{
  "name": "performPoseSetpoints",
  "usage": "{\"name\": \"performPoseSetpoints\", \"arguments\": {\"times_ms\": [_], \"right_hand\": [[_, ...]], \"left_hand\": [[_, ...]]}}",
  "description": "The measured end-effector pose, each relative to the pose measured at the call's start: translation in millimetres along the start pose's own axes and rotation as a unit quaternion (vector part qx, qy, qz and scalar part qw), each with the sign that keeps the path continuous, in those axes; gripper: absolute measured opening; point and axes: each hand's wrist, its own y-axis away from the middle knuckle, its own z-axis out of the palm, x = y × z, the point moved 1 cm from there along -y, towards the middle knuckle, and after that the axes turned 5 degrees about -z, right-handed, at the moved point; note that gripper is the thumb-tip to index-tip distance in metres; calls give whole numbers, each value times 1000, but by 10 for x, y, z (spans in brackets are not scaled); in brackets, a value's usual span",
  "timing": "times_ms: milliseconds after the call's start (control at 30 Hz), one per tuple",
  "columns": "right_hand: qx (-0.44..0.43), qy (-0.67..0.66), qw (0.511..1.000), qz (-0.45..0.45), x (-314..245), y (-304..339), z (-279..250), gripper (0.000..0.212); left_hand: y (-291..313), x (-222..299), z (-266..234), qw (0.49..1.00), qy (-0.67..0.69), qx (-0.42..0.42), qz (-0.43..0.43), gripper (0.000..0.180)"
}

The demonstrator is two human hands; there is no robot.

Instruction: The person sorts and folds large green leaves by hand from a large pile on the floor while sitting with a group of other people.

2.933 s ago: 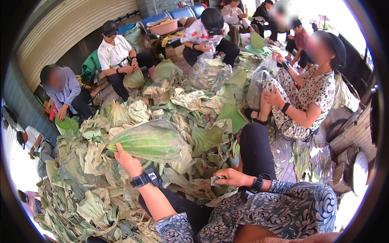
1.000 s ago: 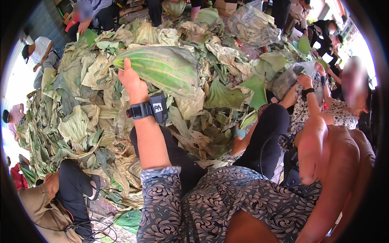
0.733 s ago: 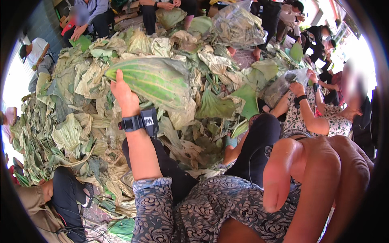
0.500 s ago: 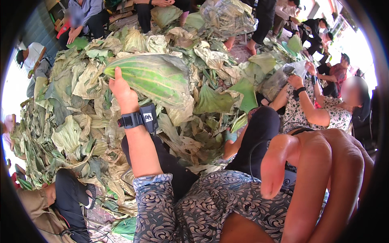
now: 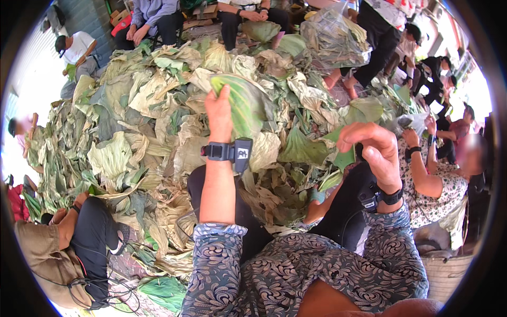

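A large green leaf (image 5: 240, 103), folded and ribbed, is held up at arm's length over the middle of a wide heap of leaves (image 5: 153, 132). The left hand (image 5: 219, 113) grips it from behind, fingers closed around its lower edge, a black wrist device (image 5: 229, 152) strapped just below. The right hand (image 5: 372, 153) hangs in the air to the right of the leaf and nearer the person, fingers curled loosely inward with the thumb close to the forefinger; whether it pinches anything cannot be told. A dark watch (image 5: 390, 198) sits on that wrist.

Under and beyond both hands the heap spreads out, pale dry leaves mixed with greener ones, and it hides the ground entirely. Beyond the right hand stands a clear plastic bag (image 5: 335, 42) stuffed with leaves. Below the right hand, at the picture's edge, is the rim of a woven basket (image 5: 449, 269); its contents cannot be seen.

Other people sit around the heap: one in a brown top (image 5: 47, 264) left of the left forearm, one in a patterned dress (image 5: 438, 185) right of the right hand, several on the far side.
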Motion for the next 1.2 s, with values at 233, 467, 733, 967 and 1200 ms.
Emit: {"name": "performPoseSetpoints", "arguments": {"times_ms": [233, 467, 733, 967, 1200], "right_hand": [[-4, 311, 950, 29, 754, -230, -11, 48], [-36, 57, 968, 240, 1478, -36, -283, 35], [61, -37, 979, 192, 1513, -92, -303, 29], [23, -33, 976, 213, 1492, -40, -353, 32], [44, 70, 955, 284, 1368, -123, -301, 24]], "left_hand": [[409, -396, 550, 885, -404, -208, 101, 22], [594, -317, 715, 876, -348, -310, 122, 28], [476, -395, 607, 887, -340, -264, 168, 29], [444, -423, 621, 893, -259, -320, 180, 25], [413, -328, 610, 930, -170, -273, 176, 20]]}}
